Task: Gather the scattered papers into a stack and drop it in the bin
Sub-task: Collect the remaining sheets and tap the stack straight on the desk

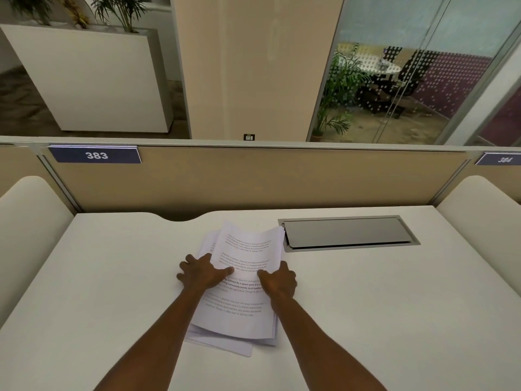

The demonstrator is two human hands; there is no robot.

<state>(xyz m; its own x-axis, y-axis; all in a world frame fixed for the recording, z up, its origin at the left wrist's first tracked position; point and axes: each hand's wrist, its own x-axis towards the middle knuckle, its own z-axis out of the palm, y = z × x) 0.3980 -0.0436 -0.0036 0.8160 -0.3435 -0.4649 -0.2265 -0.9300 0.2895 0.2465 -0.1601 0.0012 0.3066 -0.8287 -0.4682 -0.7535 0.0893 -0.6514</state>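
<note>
A loose pile of printed white paper sheets (239, 280) is squared at mid white desk (366, 306), flanked by the left hand (201, 273) and right hand (279, 282); each grip is spread flat on the sheets, clasping nothing.

A white desk (112, 277) meets a beige partition (282, 179) carrying a blue plate numbered 383 (95, 155). Beyond stand a white planter box (93, 80), a cream column (253, 66) and glass walls (408, 66).
</note>
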